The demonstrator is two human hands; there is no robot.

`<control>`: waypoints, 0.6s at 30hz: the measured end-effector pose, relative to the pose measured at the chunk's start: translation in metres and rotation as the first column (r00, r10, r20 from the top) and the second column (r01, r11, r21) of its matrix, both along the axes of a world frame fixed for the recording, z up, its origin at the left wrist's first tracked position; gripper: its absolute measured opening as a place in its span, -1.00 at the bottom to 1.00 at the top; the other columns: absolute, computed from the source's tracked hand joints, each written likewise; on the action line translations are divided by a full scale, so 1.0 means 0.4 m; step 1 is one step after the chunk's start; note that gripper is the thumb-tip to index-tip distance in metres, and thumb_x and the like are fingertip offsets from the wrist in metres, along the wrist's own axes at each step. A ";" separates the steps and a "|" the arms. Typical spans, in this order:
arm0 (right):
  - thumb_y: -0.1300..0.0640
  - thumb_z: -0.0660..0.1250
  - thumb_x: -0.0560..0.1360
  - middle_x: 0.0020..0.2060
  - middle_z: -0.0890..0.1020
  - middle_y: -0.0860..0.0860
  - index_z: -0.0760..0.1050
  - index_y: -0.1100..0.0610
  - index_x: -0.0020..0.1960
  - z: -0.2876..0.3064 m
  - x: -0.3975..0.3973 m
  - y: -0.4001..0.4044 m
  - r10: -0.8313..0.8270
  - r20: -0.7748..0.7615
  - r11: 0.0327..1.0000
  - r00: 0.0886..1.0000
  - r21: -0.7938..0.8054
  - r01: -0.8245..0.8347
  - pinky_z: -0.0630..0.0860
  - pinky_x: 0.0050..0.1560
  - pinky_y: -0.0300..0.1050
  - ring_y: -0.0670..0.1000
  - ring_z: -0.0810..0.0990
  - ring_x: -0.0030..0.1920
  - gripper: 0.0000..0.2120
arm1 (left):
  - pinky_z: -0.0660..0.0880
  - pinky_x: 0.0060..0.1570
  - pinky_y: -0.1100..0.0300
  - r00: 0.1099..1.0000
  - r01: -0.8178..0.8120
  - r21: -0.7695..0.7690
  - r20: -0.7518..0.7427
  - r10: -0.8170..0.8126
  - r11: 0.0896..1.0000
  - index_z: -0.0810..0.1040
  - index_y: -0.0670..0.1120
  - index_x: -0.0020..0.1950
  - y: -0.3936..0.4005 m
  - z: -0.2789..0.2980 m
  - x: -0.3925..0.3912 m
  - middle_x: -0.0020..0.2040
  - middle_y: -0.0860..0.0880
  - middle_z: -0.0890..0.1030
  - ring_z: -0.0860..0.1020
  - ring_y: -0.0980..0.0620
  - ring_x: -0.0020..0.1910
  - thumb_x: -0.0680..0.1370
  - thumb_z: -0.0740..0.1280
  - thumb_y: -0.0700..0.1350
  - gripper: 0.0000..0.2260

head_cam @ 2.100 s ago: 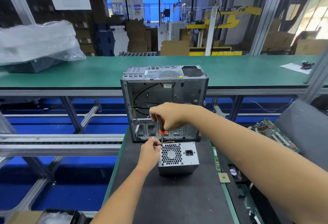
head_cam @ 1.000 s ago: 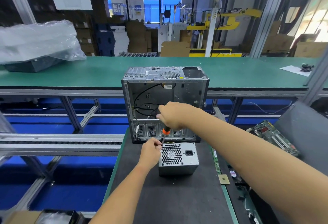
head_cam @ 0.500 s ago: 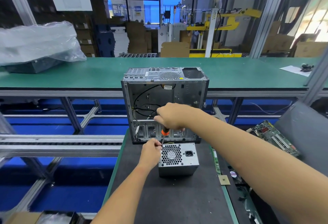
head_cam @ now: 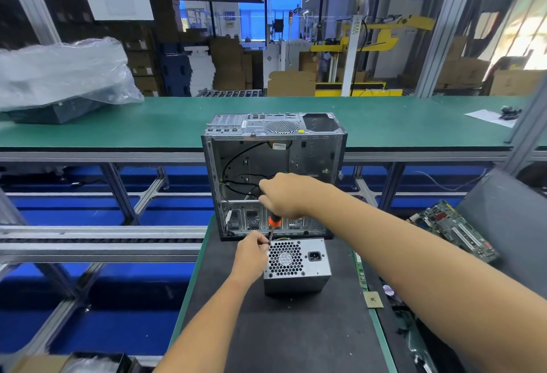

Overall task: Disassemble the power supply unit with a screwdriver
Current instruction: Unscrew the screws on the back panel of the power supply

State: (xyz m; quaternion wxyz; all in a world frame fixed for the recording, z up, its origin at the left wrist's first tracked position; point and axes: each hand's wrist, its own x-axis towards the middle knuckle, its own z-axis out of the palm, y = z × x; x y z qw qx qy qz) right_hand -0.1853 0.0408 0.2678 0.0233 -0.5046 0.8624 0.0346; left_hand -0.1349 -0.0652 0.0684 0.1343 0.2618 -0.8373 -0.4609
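Note:
The grey power supply unit (head_cam: 297,266) stands on the dark mat, its honeycomb fan grille and power socket facing up. My right hand (head_cam: 285,193) grips the black-and-orange handle of the screwdriver (head_cam: 273,222), which stands nearly upright with its tip at the unit's top left corner. My left hand (head_cam: 252,254) rests against the unit's left edge and its fingers pinch the screwdriver's metal shaft near the tip. The screw itself is hidden by my fingers.
An open, emptied computer case (head_cam: 273,176) stands just behind the unit. A circuit board (head_cam: 455,232) lies to the right beside a grey panel, and a small chip (head_cam: 373,299) sits at the mat's right edge. A plastic-wrapped box (head_cam: 59,79) is on the far green bench.
My right hand has shifted slightly right and turned on the screwdriver handle. My left hand and the power supply unit stay where they were.

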 end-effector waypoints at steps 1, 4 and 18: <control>0.00 0.10 0.64 -0.10 0.49 0.12 0.32 0.13 0.00 -0.001 -0.002 0.000 0.023 0.014 1.000 1.000 -0.002 -0.023 0.31 -0.27 -0.06 0.12 0.44 -0.20 -0.81 | 0.32 -0.41 0.28 1.000 0.003 0.003 -0.002 -0.003 1.000 0.41 -0.02 -0.19 0.001 -0.001 0.001 -0.19 -0.01 0.51 0.38 0.09 -0.35 0.58 0.21 -0.26 -0.81; 0.14 0.28 0.53 -0.15 0.50 0.04 0.38 0.14 0.02 0.006 -0.003 0.008 0.121 0.099 0.992 0.988 -0.050 -0.116 0.43 -0.17 -0.06 0.09 0.49 -0.14 -0.88 | 0.34 -0.34 0.22 0.999 0.021 0.000 -0.038 -0.021 1.000 0.40 -0.05 -0.14 0.006 -0.002 0.008 -0.17 -0.04 0.52 0.40 0.07 -0.30 0.58 0.20 -0.27 -0.84; 0.16 0.22 0.58 -0.07 0.52 0.10 0.36 0.15 0.07 0.015 -0.001 0.011 0.085 0.151 0.996 0.985 -0.043 -0.079 0.39 -0.17 -0.06 0.09 0.47 -0.14 -0.90 | 0.24 -0.44 0.26 0.995 0.017 -0.059 -0.094 -0.022 0.998 0.40 0.03 -0.24 0.018 -0.018 0.028 -0.32 -0.05 0.50 0.32 0.08 -0.42 0.57 0.23 -0.26 -0.75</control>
